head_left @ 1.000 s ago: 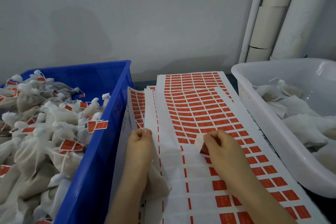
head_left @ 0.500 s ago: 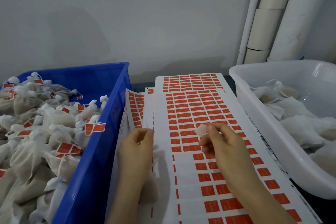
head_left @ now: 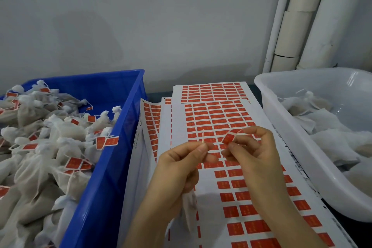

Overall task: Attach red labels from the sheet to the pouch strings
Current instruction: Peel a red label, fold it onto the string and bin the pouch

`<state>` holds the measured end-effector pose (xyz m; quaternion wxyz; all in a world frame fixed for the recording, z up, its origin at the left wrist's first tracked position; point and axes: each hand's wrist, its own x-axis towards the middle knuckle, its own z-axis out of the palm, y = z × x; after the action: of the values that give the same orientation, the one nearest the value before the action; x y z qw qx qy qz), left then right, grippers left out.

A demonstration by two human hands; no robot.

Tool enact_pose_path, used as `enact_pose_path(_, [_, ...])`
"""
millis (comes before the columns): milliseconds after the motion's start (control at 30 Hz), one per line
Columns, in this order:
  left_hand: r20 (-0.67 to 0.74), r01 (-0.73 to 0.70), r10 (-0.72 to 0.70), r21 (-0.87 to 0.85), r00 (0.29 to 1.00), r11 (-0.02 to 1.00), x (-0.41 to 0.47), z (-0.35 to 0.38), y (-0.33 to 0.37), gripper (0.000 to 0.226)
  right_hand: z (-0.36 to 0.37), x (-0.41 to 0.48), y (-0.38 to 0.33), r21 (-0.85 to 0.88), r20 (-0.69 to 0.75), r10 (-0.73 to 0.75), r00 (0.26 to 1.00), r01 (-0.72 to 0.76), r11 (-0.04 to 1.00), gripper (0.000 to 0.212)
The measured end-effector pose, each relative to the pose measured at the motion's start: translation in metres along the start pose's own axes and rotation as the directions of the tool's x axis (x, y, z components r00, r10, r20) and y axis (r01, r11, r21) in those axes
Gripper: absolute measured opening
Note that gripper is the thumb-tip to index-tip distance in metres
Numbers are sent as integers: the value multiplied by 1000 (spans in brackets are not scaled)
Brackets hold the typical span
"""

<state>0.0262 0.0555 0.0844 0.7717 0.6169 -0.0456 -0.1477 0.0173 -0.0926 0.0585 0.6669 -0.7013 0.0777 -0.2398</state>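
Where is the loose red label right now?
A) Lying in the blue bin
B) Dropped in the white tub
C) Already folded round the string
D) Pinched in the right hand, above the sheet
D: the right hand pinches the red label above the label sheet, apart from the string that the left hand pinches.

Dark desk, showing only in narrow strips at the far edge and the near right corner. Bearing a blue crate on the left, a fanned stack of label sheets in the middle, a white tub on the right.
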Motion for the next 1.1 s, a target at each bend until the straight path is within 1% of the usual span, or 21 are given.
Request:
enact_pose_path(100, [46, -8, 7, 24, 999, 1000, -1, 5, -2, 21, 3, -1, -6, 86, 20, -30, 999, 29, 996, 36])
enact_pose_path(200, [75, 1, -5, 54, 997, 999, -1, 11, -6, 20, 7, -5, -15, 135, 84, -112, 990, 100, 986, 66])
enact_pose_path(267, [88, 17, -23, 69, 996, 997, -1, 12, -7, 21, 9, -7, -17, 182, 141, -133, 981, 106, 977, 77])
enact_pose_path(333, [102, 27, -35, 80, 994, 996, -1, 13, -9, 24, 8, -8, -16, 190, 150, -135, 980, 105, 976, 83])
enact_pose_path(500, [49, 39, -48, 170, 998, 985, 2, 16, -11, 30, 2, -4, -14, 140, 107, -49, 993, 34, 990, 87])
enact_pose_path(600, [87, 69, -95, 263, 992, 962, 3, 16, -11, 37, -2, 0, -13, 72, 86, -6, 996, 0, 997, 90])
enact_pose_path(700, [170, 76, -143, 352, 975, 933, 1, 20, -13, 38, -4, 2, -13, 24, 63, 7, 998, -8, 1000, 86])
enact_pose_path(733, [173, 66, -135, 355, 976, 932, 0, 22, -14, 37, -5, 3, -13, 14, 62, 8, 998, -8, 1000, 84])
enact_pose_path(800, [132, 53, -100, 321, 986, 946, 0, 24, -16, 35, -6, 4, -12, -11, 67, 8, 998, -8, 1000, 83])
enact_pose_path(900, [58, 40, -55, 236, 997, 971, 2, 23, -16, 31, -6, 5, -14, -52, 54, 19, 998, -16, 999, 74])
enact_pose_path(967, [30, 50, -55, 143, 998, 989, 3, 23, -16, 29, -9, 7, -15, -47, -2, 30, 1000, -30, 998, 57])
enact_pose_path(1033, [-1, 63, -63, 54, 998, 997, 5, 21, -16, 29, -16, 9, -15, -1, -66, 39, 997, -39, 999, 37])
enact_pose_path(1100, [-26, 76, -77, -51, 997, 996, 5, 19, -14, 29, -20, 9, -16, 10, -76, 47, 996, -46, 999, 28])
